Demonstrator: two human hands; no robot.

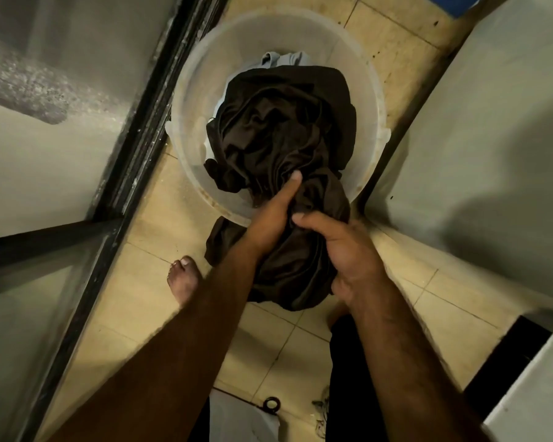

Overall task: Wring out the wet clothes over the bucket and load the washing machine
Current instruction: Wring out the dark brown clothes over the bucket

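The translucent bucket point(186, 122) stands on the tiled floor point(160, 224) just beside a pale cabinet point(492, 122), probably the washing machine, which would keep the carry short. The dark brown garment point(284, 129) rises from the bucket over its near rim, likely so water drains back inside. The left grip point(269, 218) and right grip point(348, 253) both clench its gathered end, set close together for twisting.

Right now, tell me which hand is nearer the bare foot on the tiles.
Left. The left hand grips the dark garment just right of the foot; the right hand grips farther right.
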